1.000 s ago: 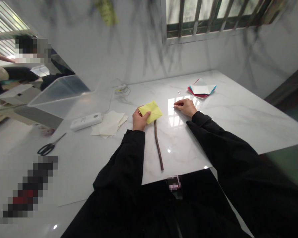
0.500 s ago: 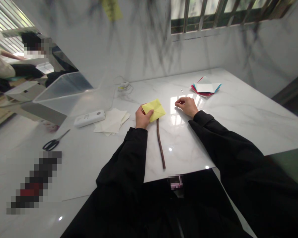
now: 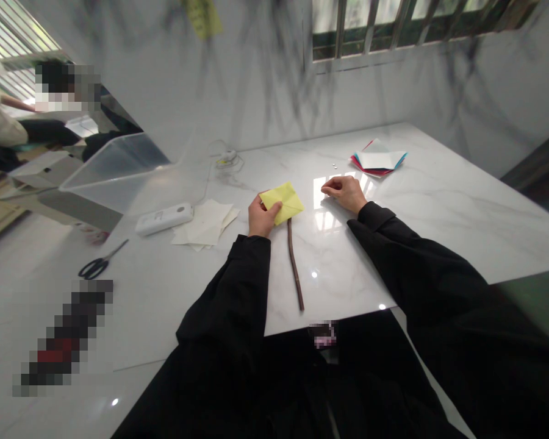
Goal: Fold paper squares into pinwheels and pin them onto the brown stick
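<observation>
My left hand (image 3: 260, 218) grips a folded yellow paper (image 3: 283, 200) by its near left corner, holding it just over the white marble table (image 3: 439, 207). A thin brown stick (image 3: 295, 265) lies on the table from under the paper toward me. My right hand (image 3: 345, 192) rests on the table to the right of the paper, fingertips pinched together on something too small to name.
A stack of coloured paper squares (image 3: 377, 161) lies far right, two tiny metal bits (image 3: 334, 164) beside it. Cream paper sheets (image 3: 205, 224), a white device (image 3: 163, 219), scissors (image 3: 101, 263) and a clear plastic bin (image 3: 119, 171) lie left. Another person sits at far left.
My right hand has shifted slightly along the table near the bright reflection. The left hand keeps its hold on the yellow paper. The view has drifted a little.
</observation>
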A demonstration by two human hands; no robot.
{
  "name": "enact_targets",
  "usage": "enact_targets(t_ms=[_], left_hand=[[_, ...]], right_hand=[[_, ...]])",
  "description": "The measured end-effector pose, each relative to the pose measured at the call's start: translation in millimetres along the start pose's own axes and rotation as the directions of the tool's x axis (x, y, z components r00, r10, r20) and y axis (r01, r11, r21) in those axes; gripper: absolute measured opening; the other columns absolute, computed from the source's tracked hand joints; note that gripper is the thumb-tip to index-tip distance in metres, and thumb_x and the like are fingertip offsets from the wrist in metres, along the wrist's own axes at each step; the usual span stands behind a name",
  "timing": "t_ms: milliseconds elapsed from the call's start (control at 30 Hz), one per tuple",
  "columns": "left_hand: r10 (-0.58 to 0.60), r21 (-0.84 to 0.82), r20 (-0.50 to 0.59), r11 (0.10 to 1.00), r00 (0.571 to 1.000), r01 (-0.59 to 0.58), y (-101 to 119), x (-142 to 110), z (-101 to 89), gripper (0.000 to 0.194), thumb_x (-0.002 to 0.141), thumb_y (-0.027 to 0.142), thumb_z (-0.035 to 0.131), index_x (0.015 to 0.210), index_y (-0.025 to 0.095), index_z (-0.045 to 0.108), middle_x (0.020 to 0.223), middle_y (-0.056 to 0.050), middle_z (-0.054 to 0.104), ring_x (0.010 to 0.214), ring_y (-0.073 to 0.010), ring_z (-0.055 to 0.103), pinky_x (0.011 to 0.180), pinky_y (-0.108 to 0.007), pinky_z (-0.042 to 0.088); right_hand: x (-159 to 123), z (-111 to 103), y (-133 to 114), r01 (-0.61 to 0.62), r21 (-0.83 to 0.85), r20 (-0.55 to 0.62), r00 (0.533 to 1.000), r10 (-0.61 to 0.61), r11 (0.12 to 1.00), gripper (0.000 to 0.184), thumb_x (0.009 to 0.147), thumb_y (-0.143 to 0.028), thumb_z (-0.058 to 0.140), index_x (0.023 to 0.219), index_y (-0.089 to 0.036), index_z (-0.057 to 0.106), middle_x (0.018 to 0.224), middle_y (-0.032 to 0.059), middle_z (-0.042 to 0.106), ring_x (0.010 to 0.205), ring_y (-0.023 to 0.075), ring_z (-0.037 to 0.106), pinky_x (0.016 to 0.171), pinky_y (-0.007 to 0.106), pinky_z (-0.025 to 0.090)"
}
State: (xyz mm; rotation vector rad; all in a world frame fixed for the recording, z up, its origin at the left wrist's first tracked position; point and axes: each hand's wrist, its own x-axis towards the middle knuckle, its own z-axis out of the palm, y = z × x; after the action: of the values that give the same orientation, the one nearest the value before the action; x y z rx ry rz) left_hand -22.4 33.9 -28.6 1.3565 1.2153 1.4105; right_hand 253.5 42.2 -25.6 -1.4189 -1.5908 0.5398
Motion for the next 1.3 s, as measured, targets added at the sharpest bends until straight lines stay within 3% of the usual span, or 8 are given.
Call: enact_targets(t_ms=[100,367,700,933,1133,1300], left_hand=[[0.002,-0.004,0.002,1.0,1.0,-0.002,0,0,0.2,0.056,0.062,0.035,0.08,0.113,0.016,0.066,0.099,-0.009,0.076,0.089,-0.0249,0.074,0.078,-0.036,0.06],[0.005,-0.03,-0.001,1.0,1.0,-0.005,2,-1,1.1,0.056,0.06,0.034,0.081,0.111,0.016,0.065,0.096,-0.008,0.076,0.086,-0.0232,0.073,0.076,-0.035,0.06],[0.005,-0.038,-0.008,0.999,1.0,-0.006,4,-2,1.4,0.056,0.059,0.032,0.082,0.11,0.015,0.066,0.095,-0.007,0.075,0.084,-0.0219,0.072,0.074,-0.033,0.06],[-0.001,-0.031,-0.009,1.0,1.0,0.0,3,-1,0.7,0.056,0.059,0.032,0.082,0.111,0.015,0.066,0.096,-0.008,0.076,0.086,-0.023,0.073,0.076,-0.034,0.06],[0.006,-0.022,-0.011,1.0,1.0,-0.006,3,0,0.8,0.056,0.06,0.032,0.081,0.111,0.015,0.066,0.096,-0.008,0.075,0.086,-0.0232,0.073,0.076,-0.034,0.06],[0.002,-0.017,-0.012,1.0,1.0,-0.002,2,0,1.3,0.055,0.06,0.032,0.08,0.111,0.015,0.066,0.098,-0.008,0.076,0.087,-0.0236,0.073,0.077,-0.035,0.06]], right_hand=[[1,0,1,-0.016,0.003,-0.018,1.0,0.017,1.0,0.011,0.081,-0.03,0.077,0.082,-0.019,0.079,0.082,0.0052,0.079,0.077,0.0198,0.074,0.076,0.031,0.057],[4,3,9,-0.066,0.262,0.025,0.998,0.061,0.963,0.018,0.078,-0.034,0.077,0.082,-0.016,0.077,0.073,0.0049,0.075,0.068,0.0162,0.069,0.069,0.028,0.057],[5,1,9,-0.097,0.311,0.045,0.995,0.087,0.946,0.024,0.076,-0.039,0.082,0.079,-0.016,0.075,0.071,0.0046,0.074,0.064,0.0135,0.066,0.067,0.027,0.056],[5,-2,5,-0.198,0.516,0.105,0.98,0.168,0.833,0.028,0.07,-0.035,0.091,0.075,-0.016,0.07,0.074,0.0067,0.075,0.071,0.0157,0.07,0.069,0.028,0.059],[6,-2,10,-0.18,0.533,0.082,0.984,0.161,0.827,0.031,0.071,-0.041,0.088,0.08,-0.015,0.072,0.074,0.0048,0.074,0.066,0.0125,0.067,0.063,0.024,0.054],[6,-2,6,-0.158,0.454,0.082,0.987,0.135,0.877,0.033,0.071,-0.044,0.087,0.078,-0.015,0.074,0.068,0.0031,0.071,0.06,0.011,0.062,0.057,0.023,0.049]])
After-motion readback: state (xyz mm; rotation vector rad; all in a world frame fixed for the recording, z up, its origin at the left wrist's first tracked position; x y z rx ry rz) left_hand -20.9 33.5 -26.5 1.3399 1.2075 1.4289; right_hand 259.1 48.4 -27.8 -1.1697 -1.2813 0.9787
